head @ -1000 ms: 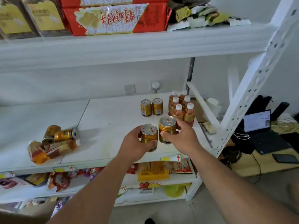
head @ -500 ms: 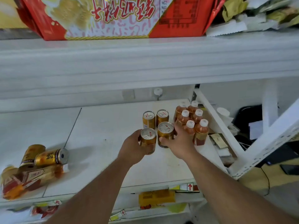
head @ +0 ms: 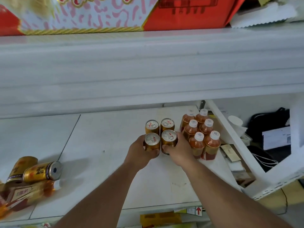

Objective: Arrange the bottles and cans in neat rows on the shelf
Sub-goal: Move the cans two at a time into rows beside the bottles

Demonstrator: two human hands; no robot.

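Our left hand (head: 139, 153) wraps one upright gold metal can (head: 152, 142); right hand (head: 178, 149) wraps its twin (head: 169, 139), fingers curled tight, on white shelf (head: 98, 137).

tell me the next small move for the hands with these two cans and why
Probably let go of both. The left hand grips one gold can and the right hand the other, both upright directly in front of the two back cans, beside the bottles. More cans lie tipped over at the left, likely next.

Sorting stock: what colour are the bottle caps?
White caps on the bottles, clearest in the head view.
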